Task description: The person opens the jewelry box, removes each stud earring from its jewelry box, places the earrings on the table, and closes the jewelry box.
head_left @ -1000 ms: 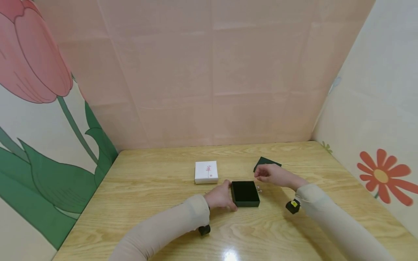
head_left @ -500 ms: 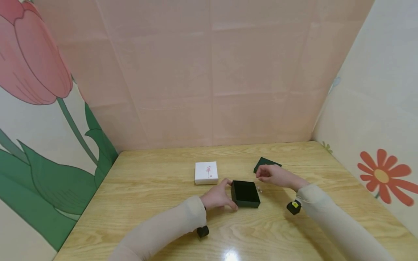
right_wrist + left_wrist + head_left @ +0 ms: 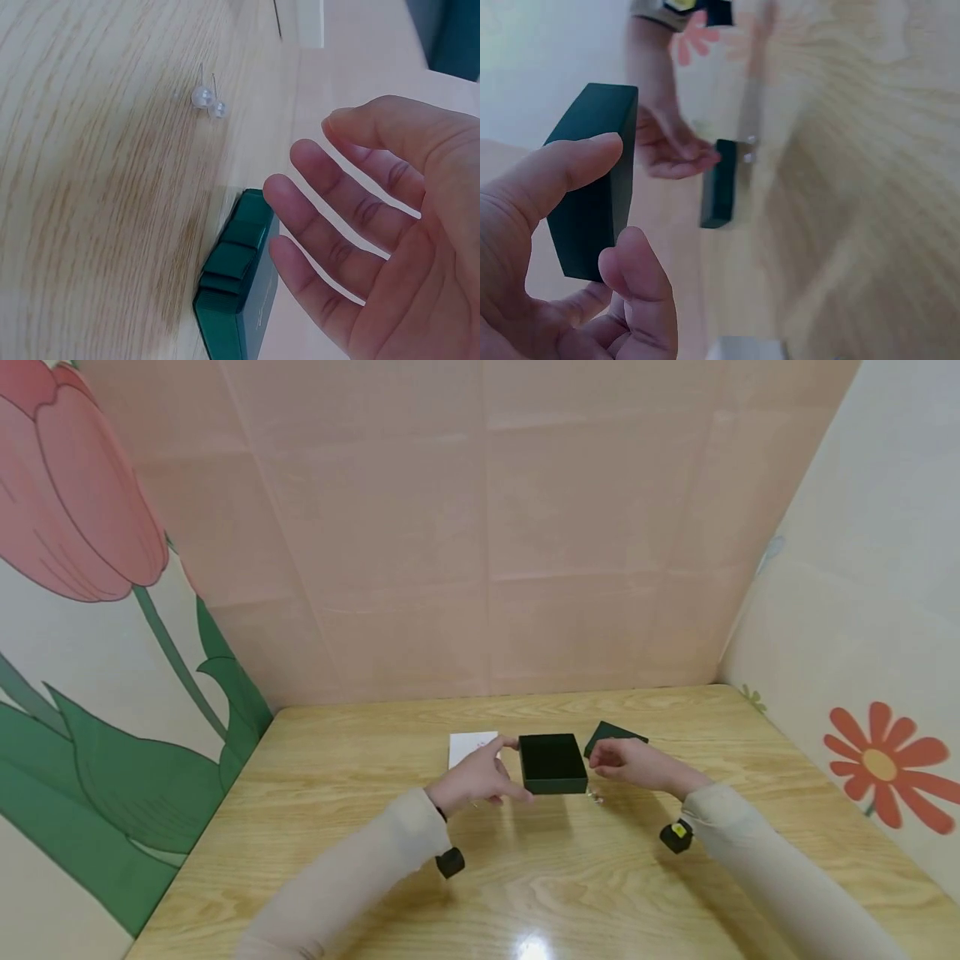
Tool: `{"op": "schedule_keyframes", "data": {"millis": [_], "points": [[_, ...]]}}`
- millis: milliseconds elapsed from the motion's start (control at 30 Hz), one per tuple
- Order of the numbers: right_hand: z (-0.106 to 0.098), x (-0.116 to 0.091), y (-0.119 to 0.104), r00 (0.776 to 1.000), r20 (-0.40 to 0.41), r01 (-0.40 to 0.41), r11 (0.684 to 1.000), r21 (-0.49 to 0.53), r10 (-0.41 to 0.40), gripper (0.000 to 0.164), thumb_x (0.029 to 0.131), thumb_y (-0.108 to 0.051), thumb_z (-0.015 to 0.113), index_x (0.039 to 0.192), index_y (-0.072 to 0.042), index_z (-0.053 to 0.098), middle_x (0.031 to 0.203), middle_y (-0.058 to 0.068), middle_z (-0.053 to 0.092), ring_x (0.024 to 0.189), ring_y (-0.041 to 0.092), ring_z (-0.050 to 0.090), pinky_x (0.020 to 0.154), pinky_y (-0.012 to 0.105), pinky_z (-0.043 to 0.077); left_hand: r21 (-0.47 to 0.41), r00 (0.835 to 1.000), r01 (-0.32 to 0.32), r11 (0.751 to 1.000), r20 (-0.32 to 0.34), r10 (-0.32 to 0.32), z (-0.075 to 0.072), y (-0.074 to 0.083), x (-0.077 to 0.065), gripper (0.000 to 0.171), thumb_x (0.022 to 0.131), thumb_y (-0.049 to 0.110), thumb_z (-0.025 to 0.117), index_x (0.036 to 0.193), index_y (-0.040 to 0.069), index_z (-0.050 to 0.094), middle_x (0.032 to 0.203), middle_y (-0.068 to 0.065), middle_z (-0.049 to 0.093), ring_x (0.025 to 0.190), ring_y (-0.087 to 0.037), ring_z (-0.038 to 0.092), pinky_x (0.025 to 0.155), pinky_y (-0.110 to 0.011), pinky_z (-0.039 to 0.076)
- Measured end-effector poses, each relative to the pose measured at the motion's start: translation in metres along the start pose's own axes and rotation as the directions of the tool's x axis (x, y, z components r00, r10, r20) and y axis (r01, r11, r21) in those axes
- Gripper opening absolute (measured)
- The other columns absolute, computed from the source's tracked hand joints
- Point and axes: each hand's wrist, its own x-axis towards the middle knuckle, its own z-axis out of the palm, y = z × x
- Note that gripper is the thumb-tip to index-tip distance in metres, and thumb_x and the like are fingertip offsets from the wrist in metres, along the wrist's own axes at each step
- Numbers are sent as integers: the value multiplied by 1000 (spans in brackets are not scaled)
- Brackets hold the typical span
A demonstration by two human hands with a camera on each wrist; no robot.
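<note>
My left hand (image 3: 476, 774) holds a dark green open-topped box (image 3: 553, 764) by its left side, above the table. In the left wrist view the thumb and fingers grip the box (image 3: 592, 214) at its edges. Fingers loosely bent and holding nothing, my right hand (image 3: 637, 763) hovers beside the green lid (image 3: 621, 733). A bow shows on the lid (image 3: 232, 262) in the right wrist view. Two pearl earrings (image 3: 202, 97) lie on the table below the box, near the right hand.
Partly behind the left hand sits a white box (image 3: 465, 746) with a pink print. The wooden table (image 3: 360, 743) meets a pink backdrop at its far edge. Flower-painted walls (image 3: 873, 764) stand at both sides.
The left hand has lifted the green box off the table and carried it away from the body and slightly left, now partly covering the white box. The right hand has hardly moved.
</note>
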Motion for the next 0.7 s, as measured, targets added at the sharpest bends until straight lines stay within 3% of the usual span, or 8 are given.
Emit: {"op": "schedule_keyframes", "data": {"millis": [300, 600, 700], "points": [[3, 2, 4, 1000, 15, 7, 1000, -7, -7, 9, 95, -11, 59, 101, -5, 62, 97, 6, 67, 84, 10, 56, 74, 28, 49, 5, 1000, 3, 1000, -14, -3, -28, 18, -4, 91, 71, 20, 86, 147, 24, 36, 78, -5, 60, 67, -22, 56, 58, -27, 51], [-1, 3, 0, 1000, -17, 15, 1000, -19, -15, 10, 94, -10, 60, 102, -5, 62, 98, 7, 68, 86, 11, 58, 74, 29, 49, 6, 1000, 11, 1000, -9, -11, -33, 16, -4, 89, 73, 18, 85, 147, 22, 35, 78, -5, 58, 66, -19, 56, 61, -28, 52], [-4, 3, 2, 997, -75, 20, 999, -50, -24, 16, 93, -10, 62, 107, -3, 63, 105, 12, 67, 94, 20, 62, 81, 37, 51, 2, 1000, 17, 1000, -8, -17, -34, 15, -4, 90, 73, 19, 85, 147, 23, 34, 78, -5, 58, 63, -18, 55, 62, -29, 53]]}}
